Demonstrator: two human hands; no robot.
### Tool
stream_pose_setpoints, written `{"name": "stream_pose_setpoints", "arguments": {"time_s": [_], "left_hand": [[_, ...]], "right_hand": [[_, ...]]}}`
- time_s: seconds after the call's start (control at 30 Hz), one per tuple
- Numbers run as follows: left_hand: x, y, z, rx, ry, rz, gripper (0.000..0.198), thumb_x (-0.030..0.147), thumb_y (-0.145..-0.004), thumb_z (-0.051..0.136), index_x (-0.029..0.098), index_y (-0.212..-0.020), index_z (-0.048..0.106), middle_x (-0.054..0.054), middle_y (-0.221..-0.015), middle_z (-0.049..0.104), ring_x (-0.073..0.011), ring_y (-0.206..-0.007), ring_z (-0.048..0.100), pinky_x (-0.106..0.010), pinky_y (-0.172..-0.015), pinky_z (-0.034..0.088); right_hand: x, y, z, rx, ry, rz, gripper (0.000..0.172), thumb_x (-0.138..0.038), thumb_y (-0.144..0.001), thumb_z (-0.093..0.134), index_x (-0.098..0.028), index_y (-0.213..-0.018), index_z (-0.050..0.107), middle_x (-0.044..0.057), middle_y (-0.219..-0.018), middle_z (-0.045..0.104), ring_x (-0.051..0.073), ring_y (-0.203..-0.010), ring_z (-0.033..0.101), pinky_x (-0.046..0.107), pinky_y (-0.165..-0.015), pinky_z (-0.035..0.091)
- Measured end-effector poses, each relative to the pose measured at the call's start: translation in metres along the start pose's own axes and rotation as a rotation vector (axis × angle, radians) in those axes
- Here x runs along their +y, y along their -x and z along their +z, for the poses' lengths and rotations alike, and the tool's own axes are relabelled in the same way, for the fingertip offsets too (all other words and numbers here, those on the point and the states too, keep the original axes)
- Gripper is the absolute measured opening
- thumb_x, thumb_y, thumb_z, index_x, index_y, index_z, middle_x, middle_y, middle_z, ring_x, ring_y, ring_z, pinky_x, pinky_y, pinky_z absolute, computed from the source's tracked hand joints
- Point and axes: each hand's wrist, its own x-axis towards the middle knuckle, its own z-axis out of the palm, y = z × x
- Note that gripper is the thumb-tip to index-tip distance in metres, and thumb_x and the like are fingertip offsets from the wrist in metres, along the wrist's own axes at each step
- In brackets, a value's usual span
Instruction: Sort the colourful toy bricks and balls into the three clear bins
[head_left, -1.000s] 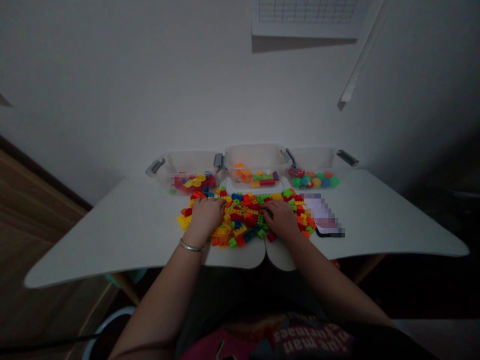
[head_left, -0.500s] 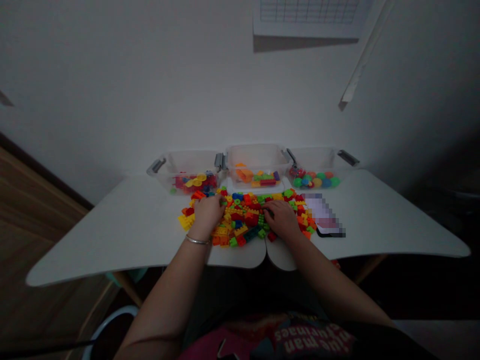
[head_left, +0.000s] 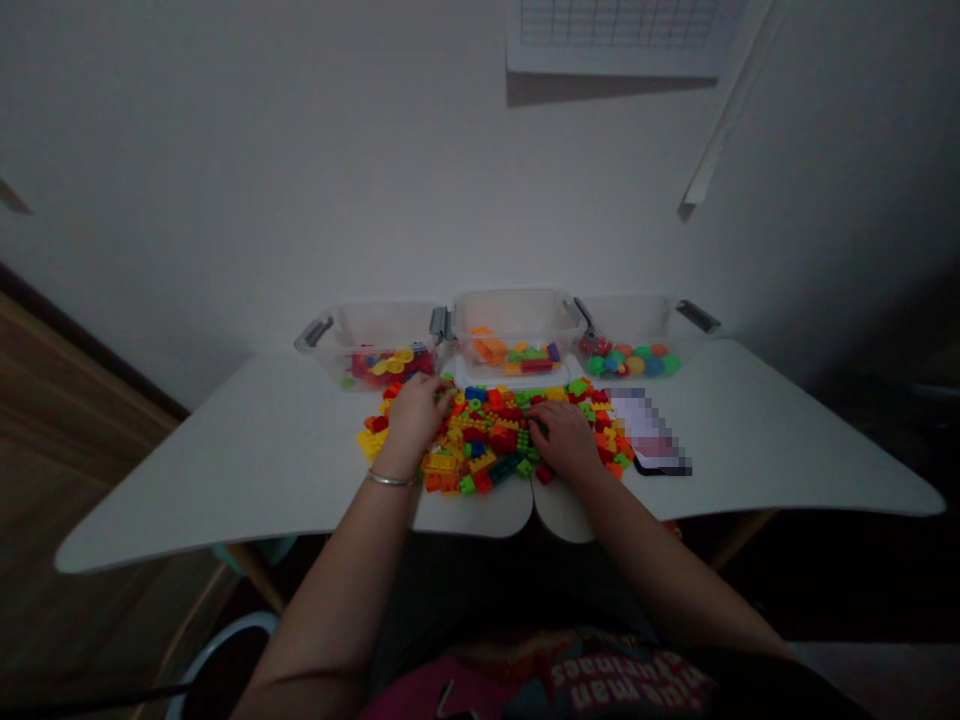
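A heap of mixed toy building bricks (head_left: 480,440) in red, yellow, orange, green and blue covers the middle of the white table (head_left: 247,450). My left hand (head_left: 414,415), a silver bangle at its wrist, rests over the heap's back left part. Its fingers curve forward with the thumb apart, and I see nothing held. On the right side of the heap lies my right hand (head_left: 564,432), its fingers stretched over red and green bricks and its thumb apart from them. Bricks beneath both palms are hidden.
Three clear plastic boxes stand along the wall: the left box (head_left: 360,325) holds red and yellow pieces, the middle box (head_left: 517,308) a few bricks, the right box (head_left: 637,315) coloured balls. A phone (head_left: 649,430) lies right of the heap. A paper sheet (head_left: 615,55) hangs above.
My left hand has shifted slightly back and to the left over the bricks, and its fingers reach further toward the boxes. The right hand stays in the same place.
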Motion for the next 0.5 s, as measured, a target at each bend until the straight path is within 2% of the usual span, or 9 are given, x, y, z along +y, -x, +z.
{"name": "stream_pose_setpoints", "arguments": {"time_s": [0.13, 0.2, 0.27, 0.33, 0.4, 0.5], "left_hand": [[-0.014, -0.012, -0.003, 0.272, 0.345, 0.079, 0.015, 0.031, -0.085, 0.061, 0.02, -0.092, 0.07, -0.008, -0.1, 0.066, -0.0205, -0.094, 0.064, -0.036, -0.088, 0.054], [-0.022, -0.018, -0.01, 0.355, 0.491, 0.045, 0.018, 0.034, -0.085, 0.061, 0.02, -0.093, 0.068, -0.006, -0.1, 0.068, -0.0195, -0.094, 0.065, -0.035, -0.088, 0.054], [-0.03, -0.024, -0.02, 0.405, 0.584, -0.049, 0.022, 0.037, -0.087, 0.058, 0.019, -0.098, 0.067, -0.005, -0.098, 0.07, -0.018, -0.089, 0.067, -0.033, -0.085, 0.055], [-0.037, -0.031, -0.031, 0.45, 0.555, -0.116, 0.024, 0.037, -0.086, 0.057, 0.018, -0.099, 0.066, -0.005, -0.097, 0.072, -0.0177, -0.088, 0.067, -0.031, -0.084, 0.054], [-0.043, -0.039, -0.041, 0.473, 0.425, -0.153, 0.026, 0.036, -0.087, 0.054, 0.018, -0.102, 0.066, -0.006, -0.099, 0.073, -0.0185, -0.089, 0.068, -0.032, -0.084, 0.053], [-0.047, -0.05, -0.051, 0.418, 0.132, -0.158, 0.028, 0.036, -0.087, 0.054, 0.019, -0.103, 0.07, -0.008, -0.104, 0.074, -0.0231, -0.1, 0.067, -0.036, -0.094, 0.049]], "right_hand": [[0.001, -0.001, -0.002, -0.001, -0.006, 0.001, 0.018, -0.019, -0.089, 0.057, -0.019, -0.095, 0.074, 0.009, -0.104, 0.076, 0.026, -0.102, 0.066, 0.042, -0.097, 0.046], [0.001, -0.001, -0.002, -0.007, -0.005, 0.006, 0.018, -0.019, -0.089, 0.058, -0.019, -0.096, 0.074, 0.008, -0.105, 0.076, 0.026, -0.103, 0.066, 0.042, -0.098, 0.046], [0.001, -0.001, -0.002, -0.015, -0.004, 0.007, 0.017, -0.02, -0.09, 0.058, -0.019, -0.096, 0.074, 0.008, -0.105, 0.076, 0.026, -0.104, 0.066, 0.042, -0.098, 0.046], [0.001, -0.001, -0.002, -0.016, -0.005, 0.007, 0.017, -0.02, -0.09, 0.057, -0.02, -0.095, 0.074, 0.008, -0.105, 0.076, 0.026, -0.104, 0.066, 0.043, -0.098, 0.046], [0.002, -0.001, -0.002, -0.015, -0.004, 0.006, 0.017, -0.02, -0.09, 0.057, -0.02, -0.095, 0.074, 0.008, -0.105, 0.076, 0.026, -0.104, 0.066, 0.043, -0.098, 0.046], [0.003, -0.001, -0.001, -0.012, -0.001, 0.002, 0.018, -0.02, -0.09, 0.056, -0.021, -0.094, 0.073, 0.008, -0.105, 0.076, 0.026, -0.103, 0.066, 0.042, -0.098, 0.046]]}}
